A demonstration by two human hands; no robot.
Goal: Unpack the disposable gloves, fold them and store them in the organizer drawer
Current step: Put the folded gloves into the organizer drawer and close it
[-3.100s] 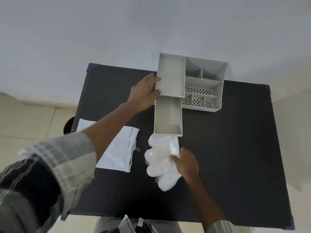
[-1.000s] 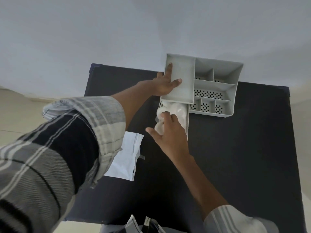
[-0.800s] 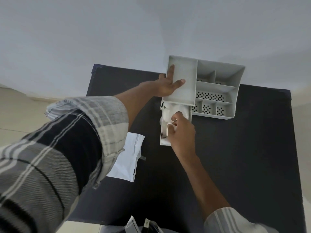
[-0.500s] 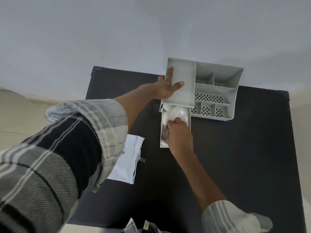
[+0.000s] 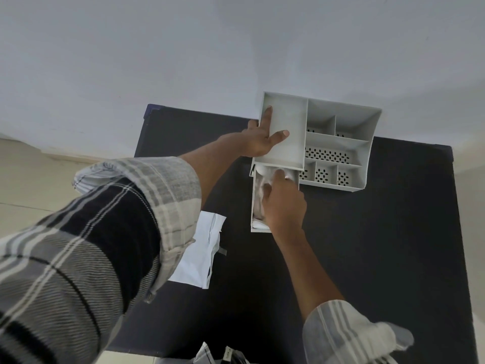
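Since the earlier frame, the gloves (image 5: 258,203) had left the bare tabletop and lay bunched in the pulled-out drawer (image 5: 254,228), filling it wall to wall. On them pressed the right hand (image 5: 284,206), fingers curled down; whether it pinched them could not be told. At 12 o'clock the left hand (image 5: 258,141) lay flat and spread on the organizer (image 5: 341,143). At 8 o'clock lay the white packet (image 5: 202,258). Black table (image 5: 380,245) stretched bare toward 3 o'clock.
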